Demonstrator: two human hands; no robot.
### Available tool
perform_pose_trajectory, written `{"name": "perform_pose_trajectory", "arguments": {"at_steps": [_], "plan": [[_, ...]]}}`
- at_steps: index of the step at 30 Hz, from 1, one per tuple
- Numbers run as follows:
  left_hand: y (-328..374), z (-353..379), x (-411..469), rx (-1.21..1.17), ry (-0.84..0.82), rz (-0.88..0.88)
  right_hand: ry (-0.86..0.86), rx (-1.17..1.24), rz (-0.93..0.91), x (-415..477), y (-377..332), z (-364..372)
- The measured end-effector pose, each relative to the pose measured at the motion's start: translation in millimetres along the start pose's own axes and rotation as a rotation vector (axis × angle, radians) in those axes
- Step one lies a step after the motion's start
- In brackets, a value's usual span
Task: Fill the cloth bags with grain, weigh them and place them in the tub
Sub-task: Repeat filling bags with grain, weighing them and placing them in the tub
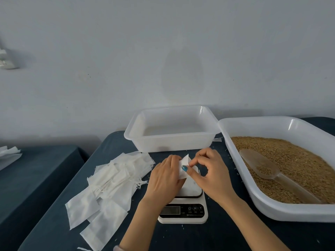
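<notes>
A small white cloth bag (184, 164) is held above the white kitchen scale (184, 210). My left hand (164, 176) grips the bag's left side with the thumb on top. My right hand (208, 171) pinches the bag's right edge near its mouth. An empty white tub (172, 142) stands behind the hands. To the right a larger white tub (268, 211) holds brown grain (293, 160), with a clear plastic scoop (262, 165) lying in it. A pile of several flat white bags (108, 182) lies to the left.
The dark blue table (208, 238) carries scattered loose grains. A second dark surface (36, 169) at the left holds more white cloth (9, 154). A pale wall stands close behind the tubs.
</notes>
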State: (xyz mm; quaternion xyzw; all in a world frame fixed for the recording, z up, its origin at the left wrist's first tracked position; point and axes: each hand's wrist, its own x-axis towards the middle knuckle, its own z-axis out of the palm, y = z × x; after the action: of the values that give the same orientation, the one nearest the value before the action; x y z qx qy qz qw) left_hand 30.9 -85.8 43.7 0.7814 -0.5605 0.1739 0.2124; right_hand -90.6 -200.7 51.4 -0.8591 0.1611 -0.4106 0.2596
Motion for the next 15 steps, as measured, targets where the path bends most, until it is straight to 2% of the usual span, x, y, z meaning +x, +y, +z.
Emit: {"name": "perform_pose_trajectory", "arguments": {"at_steps": [3,9,15], "plan": [[0.5,2.7,-0.5,-0.031,0.007,0.026,-0.033,0.016,-0.124,-2.6,-8.2,-2.0],[3.3,2.4,0.1,-0.350,0.022,-0.093,-0.032,-0.248,-0.196,-1.7,-10.2,-9.0],[-4.2,4.1,-2.2,-0.433,0.028,-0.065,-0.059,-0.286,-0.223,-0.7,-19.0,-10.3]]}}
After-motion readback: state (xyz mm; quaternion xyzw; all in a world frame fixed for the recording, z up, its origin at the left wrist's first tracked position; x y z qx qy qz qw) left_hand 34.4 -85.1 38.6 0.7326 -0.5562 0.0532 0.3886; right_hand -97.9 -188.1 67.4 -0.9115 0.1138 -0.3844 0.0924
